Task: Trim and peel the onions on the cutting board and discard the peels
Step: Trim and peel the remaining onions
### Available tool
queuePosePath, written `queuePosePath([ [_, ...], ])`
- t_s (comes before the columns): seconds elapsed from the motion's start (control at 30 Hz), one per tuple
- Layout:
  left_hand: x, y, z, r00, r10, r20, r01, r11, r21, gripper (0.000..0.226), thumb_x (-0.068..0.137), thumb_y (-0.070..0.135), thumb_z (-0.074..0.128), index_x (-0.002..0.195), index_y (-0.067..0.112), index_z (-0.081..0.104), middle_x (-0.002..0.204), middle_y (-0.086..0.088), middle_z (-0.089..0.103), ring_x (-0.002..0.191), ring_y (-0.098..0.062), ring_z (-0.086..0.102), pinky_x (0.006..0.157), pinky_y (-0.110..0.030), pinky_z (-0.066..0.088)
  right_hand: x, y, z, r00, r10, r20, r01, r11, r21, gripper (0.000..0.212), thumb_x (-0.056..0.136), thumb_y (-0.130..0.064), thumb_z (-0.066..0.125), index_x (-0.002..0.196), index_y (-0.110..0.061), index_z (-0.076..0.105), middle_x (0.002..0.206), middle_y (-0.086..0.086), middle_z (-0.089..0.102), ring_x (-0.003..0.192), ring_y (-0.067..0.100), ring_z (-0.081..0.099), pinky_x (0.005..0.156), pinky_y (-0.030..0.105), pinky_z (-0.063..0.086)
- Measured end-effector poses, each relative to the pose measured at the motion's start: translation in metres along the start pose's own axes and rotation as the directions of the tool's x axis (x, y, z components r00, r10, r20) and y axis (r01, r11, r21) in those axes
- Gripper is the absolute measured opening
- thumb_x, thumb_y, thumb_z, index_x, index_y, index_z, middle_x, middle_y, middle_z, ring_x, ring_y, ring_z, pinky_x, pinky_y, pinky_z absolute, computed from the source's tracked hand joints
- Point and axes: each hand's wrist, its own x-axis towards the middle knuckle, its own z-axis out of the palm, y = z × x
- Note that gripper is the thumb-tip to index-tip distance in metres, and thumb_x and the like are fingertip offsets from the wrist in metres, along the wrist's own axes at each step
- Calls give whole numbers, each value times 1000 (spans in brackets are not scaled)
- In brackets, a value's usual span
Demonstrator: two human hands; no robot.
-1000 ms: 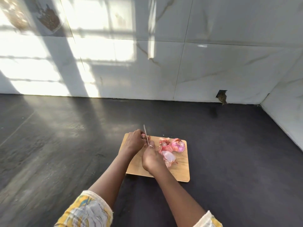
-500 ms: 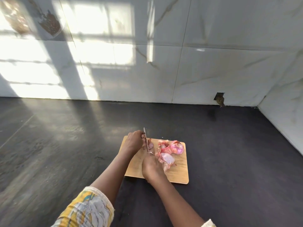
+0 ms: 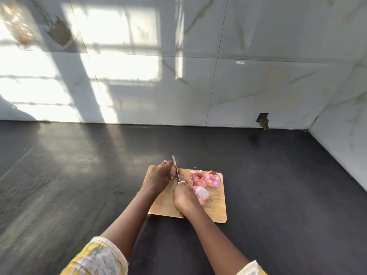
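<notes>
From the head camera, looks down on a wooden cutting board (image 3: 216, 208) lying low and centre in the frame on a dark countertop (image 3: 278, 185); pins a small purple onion (image 3: 181, 175) at the board's upper left corner with the left hand (image 3: 158, 178), curling the fingers down over it; clasps a knife (image 3: 174, 165) in the right hand (image 3: 184, 197), just below and right of the left, with the handle hidden in the fist and the thin blade running up between the two hands, tip past the board's far edge; sets the blade against the small purple onion, though cannot tell how deep; shows a larger red onion (image 3: 213, 179) at the board's upper right, touching a heap of pink peels (image 3: 195, 174) to its left; shows a pale peeled onion (image 3: 201, 192) just below those, beside the right hand; takes in a white marble wall (image 3: 258, 76) across the top, sunlit at upper left, with a small ragged hole (image 3: 263, 121) at its foot toward the right; catches a yellow patterned sleeve (image 3: 97, 259) at the bottom edge, left of centre.
</notes>
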Motion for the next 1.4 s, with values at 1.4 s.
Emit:
queuePosePath([
  [1.4,-23,-4,11,956,-289,-54,245,884,-397,34,88,16,56,120,9,46,111,-13,63,107,-29,56,78,-26,36,-9,23,22,972,23,-235,-40,997,-70,35,98,-4,27,125,-3,49,127,13,57,116,29,55,91,35,43],
])
